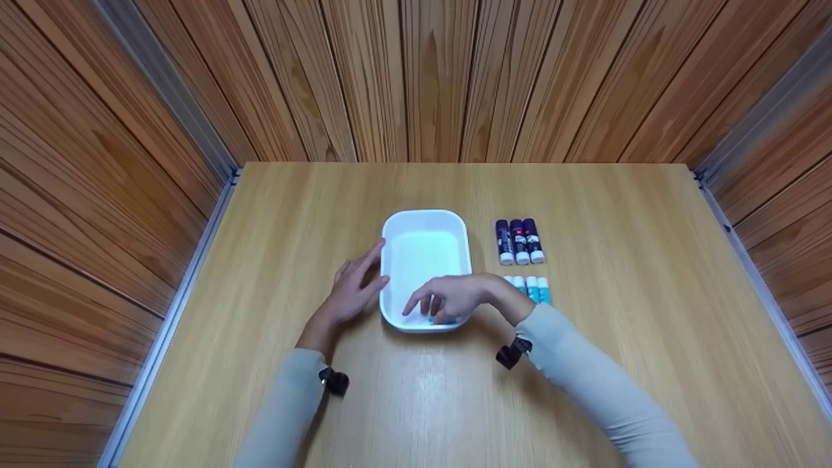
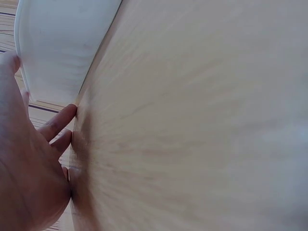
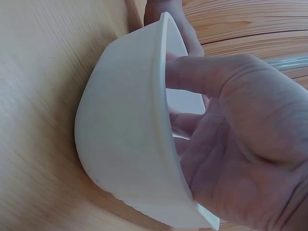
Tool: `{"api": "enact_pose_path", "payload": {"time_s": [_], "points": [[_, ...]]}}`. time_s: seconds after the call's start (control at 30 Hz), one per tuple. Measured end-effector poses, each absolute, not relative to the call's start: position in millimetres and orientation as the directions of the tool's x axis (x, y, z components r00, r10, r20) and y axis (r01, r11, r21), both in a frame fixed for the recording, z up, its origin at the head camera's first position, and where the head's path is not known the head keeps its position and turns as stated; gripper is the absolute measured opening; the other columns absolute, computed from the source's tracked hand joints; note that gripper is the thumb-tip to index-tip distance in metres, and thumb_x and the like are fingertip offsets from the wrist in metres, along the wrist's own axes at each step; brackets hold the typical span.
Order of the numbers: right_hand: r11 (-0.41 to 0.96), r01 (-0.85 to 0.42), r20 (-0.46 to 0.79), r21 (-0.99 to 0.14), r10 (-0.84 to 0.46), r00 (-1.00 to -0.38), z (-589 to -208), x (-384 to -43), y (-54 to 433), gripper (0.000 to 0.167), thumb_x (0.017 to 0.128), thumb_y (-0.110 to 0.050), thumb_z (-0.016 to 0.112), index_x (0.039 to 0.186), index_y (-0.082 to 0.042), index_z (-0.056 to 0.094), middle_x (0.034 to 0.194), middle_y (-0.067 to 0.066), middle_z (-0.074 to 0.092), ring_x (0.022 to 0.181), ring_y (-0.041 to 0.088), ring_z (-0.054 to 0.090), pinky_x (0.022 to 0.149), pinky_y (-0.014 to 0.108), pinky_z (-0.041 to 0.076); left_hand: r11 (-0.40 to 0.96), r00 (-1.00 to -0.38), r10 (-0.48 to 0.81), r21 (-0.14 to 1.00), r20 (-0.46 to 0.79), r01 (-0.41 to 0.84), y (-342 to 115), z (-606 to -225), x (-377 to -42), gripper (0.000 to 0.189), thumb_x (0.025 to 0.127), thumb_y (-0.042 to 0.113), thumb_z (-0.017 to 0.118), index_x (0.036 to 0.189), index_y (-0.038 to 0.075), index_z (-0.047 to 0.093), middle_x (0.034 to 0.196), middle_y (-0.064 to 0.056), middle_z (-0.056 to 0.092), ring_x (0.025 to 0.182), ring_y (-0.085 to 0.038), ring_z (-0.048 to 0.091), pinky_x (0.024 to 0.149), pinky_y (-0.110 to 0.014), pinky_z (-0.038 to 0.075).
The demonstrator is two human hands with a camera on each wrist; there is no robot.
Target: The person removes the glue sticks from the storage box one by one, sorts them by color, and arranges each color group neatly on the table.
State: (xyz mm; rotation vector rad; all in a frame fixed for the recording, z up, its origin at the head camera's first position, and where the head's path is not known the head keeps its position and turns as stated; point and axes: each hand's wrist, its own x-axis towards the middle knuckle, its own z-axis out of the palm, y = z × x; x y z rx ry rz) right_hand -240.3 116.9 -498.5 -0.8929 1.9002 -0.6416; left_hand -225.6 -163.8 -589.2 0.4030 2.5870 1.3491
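Observation:
A white rectangular tray [image 1: 426, 224] with high walls stands on the table. My left hand [image 1: 354, 292] is at its left side; the left wrist view shows the thumb [image 2: 8, 65] at the tray's rim and other fingers spread down by the table. Over the near right corner, my right hand [image 1: 448, 296] reaches inside the tray, index finger extended. A small teal piece [image 1: 433, 320], like a glue stick, shows under its thumb, pinched against the other fingers; most of it is hidden. In the right wrist view, the tray wall [image 3: 125, 115] covers the fingertips.
Three dark purple glue sticks [image 1: 520, 240] with white ends lie side by side right of the tray. Nearer, several teal glue sticks [image 1: 538, 289] with white caps lie in a row, partly behind my right wrist. Wood-panelled walls [image 1: 435, 78] enclose the table [image 1: 292, 214].

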Motion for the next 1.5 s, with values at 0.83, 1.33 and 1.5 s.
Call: {"api": "enact_pose_path", "payload": {"time_s": [0.83, 1.33, 1.5], "points": [[0.609, -0.342, -0.560, -0.716, -0.793, -0.241, -503.0, -238.7, 115.6, 0.063, 0.103, -0.002, 0.047, 0.164, -0.016, 0.061, 0.159, 0.022, 0.059, 0.141, 0.033, 0.057, 0.130, 0.058, 0.045, 0.553, -0.941, 0.335, 0.817, -0.042, 0.161, -163.8, -589.0, -226.5, 0.077, 0.115, 0.043, 0.060, 0.182, 0.036, 0.022, 0.184, -0.003, 0.041, 0.178, -0.032, 0.026, 0.142, -0.072, -0.003], [0.574, -0.302, -0.496, -0.762, -0.815, -0.299, -505.2, -240.5, 120.2, 0.046, 0.104, -0.005, 0.053, 0.144, -0.020, 0.071, 0.131, 0.010, 0.062, 0.120, 0.022, 0.055, 0.105, 0.038, 0.044, 0.555, -0.941, 0.333, 0.819, -0.061, 0.143, -163.7, -588.5, -226.4, 0.076, 0.117, 0.046, 0.058, 0.181, 0.041, 0.019, 0.186, 0.000, 0.038, 0.179, -0.028, 0.024, 0.143, -0.069, -0.005], [0.568, -0.290, -0.487, -0.770, -0.818, -0.308, -506.0, -238.6, 120.7, 0.045, 0.105, -0.005, 0.054, 0.143, -0.021, 0.071, 0.130, 0.010, 0.062, 0.120, 0.022, 0.055, 0.105, 0.038, 0.044, 0.562, -0.942, 0.331, 0.815, -0.060, 0.146, -164.0, -590.5, -225.3, 0.076, 0.116, 0.046, 0.059, 0.181, 0.042, 0.018, 0.187, 0.001, 0.036, 0.179, -0.028, 0.023, 0.144, -0.068, -0.004]]}}
